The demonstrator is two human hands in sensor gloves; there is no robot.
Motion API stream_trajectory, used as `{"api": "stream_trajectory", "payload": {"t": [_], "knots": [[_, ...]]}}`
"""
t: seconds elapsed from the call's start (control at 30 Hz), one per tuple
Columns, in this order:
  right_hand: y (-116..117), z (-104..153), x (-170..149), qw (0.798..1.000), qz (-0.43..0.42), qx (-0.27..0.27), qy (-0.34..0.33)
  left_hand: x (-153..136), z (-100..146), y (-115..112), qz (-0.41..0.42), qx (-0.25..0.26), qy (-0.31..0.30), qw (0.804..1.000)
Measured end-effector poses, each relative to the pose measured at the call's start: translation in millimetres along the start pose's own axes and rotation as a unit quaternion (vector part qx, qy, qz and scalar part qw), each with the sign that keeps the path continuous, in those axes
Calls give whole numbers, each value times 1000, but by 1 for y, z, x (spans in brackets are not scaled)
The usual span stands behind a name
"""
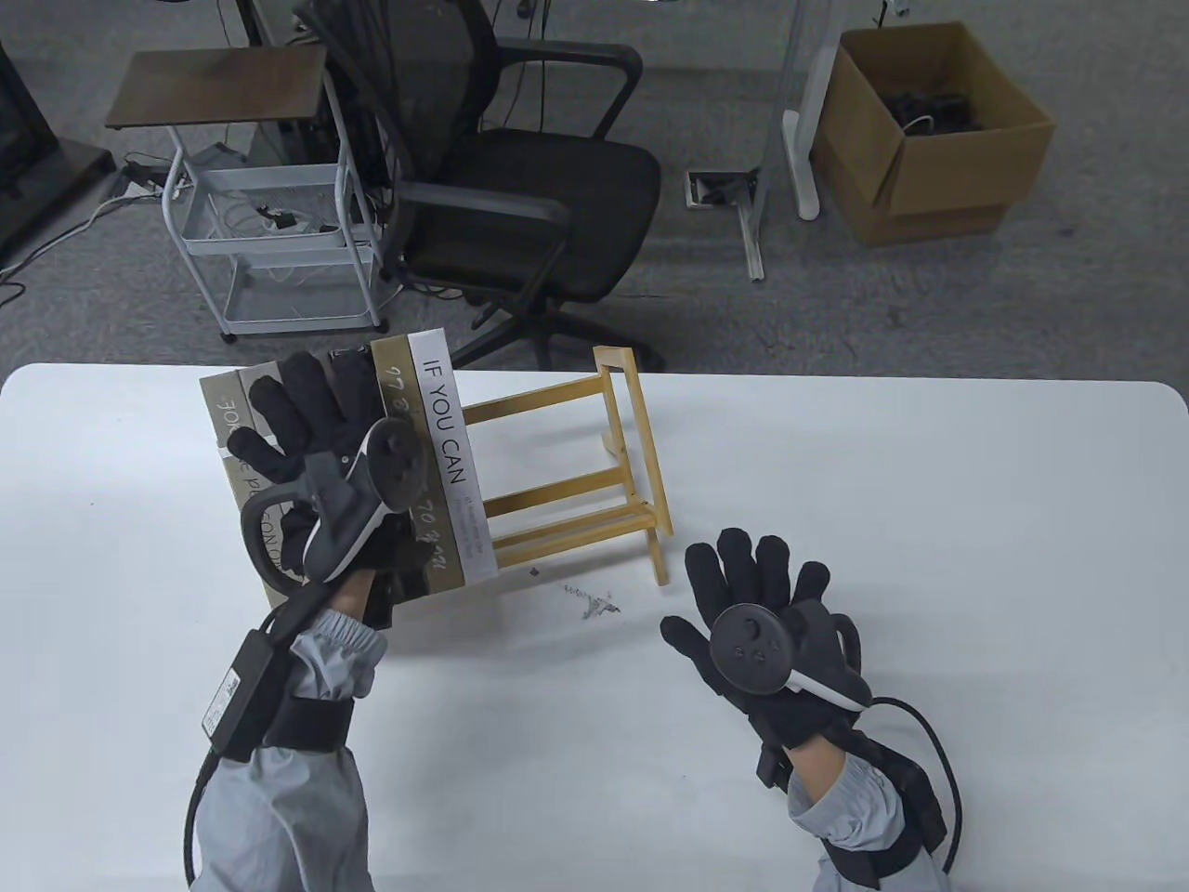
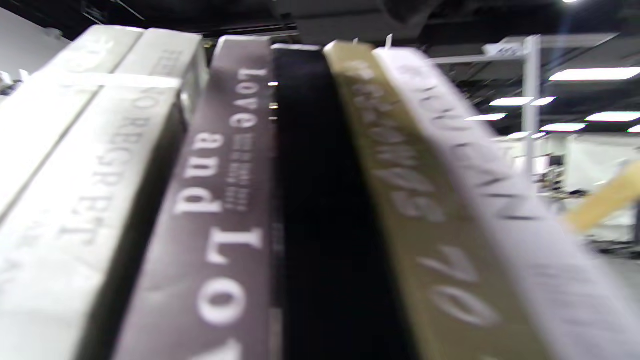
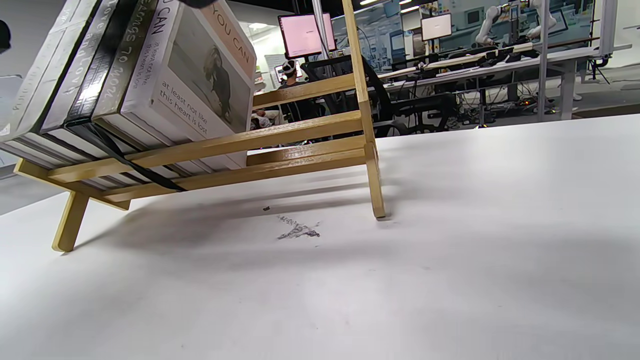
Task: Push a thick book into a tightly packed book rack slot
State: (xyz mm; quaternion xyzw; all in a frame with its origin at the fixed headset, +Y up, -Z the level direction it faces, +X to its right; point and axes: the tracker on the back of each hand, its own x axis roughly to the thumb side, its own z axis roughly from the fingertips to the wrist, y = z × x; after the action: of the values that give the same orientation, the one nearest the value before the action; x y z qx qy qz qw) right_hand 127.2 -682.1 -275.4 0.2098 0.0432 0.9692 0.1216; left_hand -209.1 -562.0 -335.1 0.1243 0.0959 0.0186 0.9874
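A wooden book rack (image 1: pixel 557 491) stands on the white table (image 1: pixel 929 511), with several books packed at its left end. My left hand (image 1: pixel 297 418) lies over their spines with its fingers spread. The left wrist view shows the spines close up: two pale ones (image 2: pixel 75 200), a brown "Love and Love" (image 2: pixel 220 200), a black one (image 2: pixel 315 200), a gold one (image 2: pixel 400 190) and the white "IF YOU CAN" (image 2: pixel 500 200). The white book (image 1: pixel 444 437) is the row's right end. My right hand (image 1: pixel 752 585) is open and holds nothing, just right of the rack's front leg. The right wrist view shows the rack (image 3: pixel 300 131) and the leaning books (image 3: pixel 200 85).
The rack's right half holds no books. A dark scribble mark (image 1: pixel 594 604) is on the table in front of the rack. Beyond the far table edge stand an office chair (image 1: pixel 520 186), a white cart (image 1: pixel 269 232) and a cardboard box (image 1: pixel 929 130).
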Motion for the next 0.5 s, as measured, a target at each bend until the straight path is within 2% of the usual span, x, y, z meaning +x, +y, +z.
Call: {"api": "stream_trajectory", "payload": {"t": [0.23, 0.37, 0.5], "knots": [[-3, 2, 3, 1000, -5, -13, -14, 16, 53, -8, 77, -39, -104, 991], [-3, 2, 3, 1000, -4, -19, -19, 30, 84, -27, 94, -67, -168, 979], [-2, 2, 3, 1000, -5, -17, -21, 41, 101, -48, 100, -96, -202, 970]]}}
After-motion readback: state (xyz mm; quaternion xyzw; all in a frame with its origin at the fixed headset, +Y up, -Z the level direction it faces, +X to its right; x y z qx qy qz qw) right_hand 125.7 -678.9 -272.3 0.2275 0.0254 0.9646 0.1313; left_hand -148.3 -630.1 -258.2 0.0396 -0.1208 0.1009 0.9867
